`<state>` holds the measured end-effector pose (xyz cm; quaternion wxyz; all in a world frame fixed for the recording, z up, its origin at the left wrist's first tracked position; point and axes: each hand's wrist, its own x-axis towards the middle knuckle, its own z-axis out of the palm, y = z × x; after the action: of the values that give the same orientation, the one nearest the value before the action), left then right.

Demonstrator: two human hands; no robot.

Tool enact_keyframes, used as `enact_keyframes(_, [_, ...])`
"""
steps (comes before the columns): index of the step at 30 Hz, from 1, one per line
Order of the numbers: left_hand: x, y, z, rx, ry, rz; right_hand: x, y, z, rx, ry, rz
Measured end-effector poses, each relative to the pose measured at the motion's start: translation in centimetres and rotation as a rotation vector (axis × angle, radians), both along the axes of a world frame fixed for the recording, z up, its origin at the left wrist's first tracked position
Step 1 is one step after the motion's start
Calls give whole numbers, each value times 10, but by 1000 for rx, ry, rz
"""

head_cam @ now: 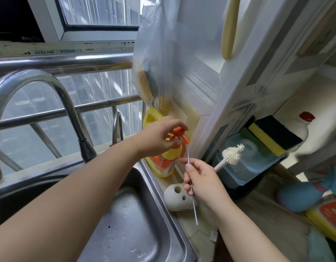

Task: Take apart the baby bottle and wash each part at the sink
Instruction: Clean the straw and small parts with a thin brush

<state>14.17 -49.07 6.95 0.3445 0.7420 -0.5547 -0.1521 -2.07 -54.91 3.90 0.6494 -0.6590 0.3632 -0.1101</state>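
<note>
L hand [159,138] gripping orange pump [177,136] of yellow detergent btl [166,161] by sink [137,224], prob to dose thin straw brush [188,157] held under nozzle w/ silicone bottle brush [232,154] in R hand [199,178]; baby bottle not in view.

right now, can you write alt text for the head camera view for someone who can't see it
At a steel sink, a person's left hand presses the orange pump of a yellow soap bottle, while the right hand holds a thin straw brush and a white bottle brush beside it. A curved faucet stands at left.
</note>
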Motion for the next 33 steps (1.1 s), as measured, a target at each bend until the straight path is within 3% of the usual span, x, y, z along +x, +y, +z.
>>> enact_keyframes(6, [9, 2, 6, -29, -61, 60, 0, 1, 1, -5, -4, 7])
enact_keyframes(15, [24, 23, 10, -72, 270, 52, -3, 7, 4, 46, -72, 98])
enact_keyframes(25, [24, 23, 28, 76, 181, -87, -9, 9, 4, 55, -76, 88])
enact_keyframes(33, [32, 28, 42, 55, 185, -98, -18, 10, -1, 61, -79, 50])
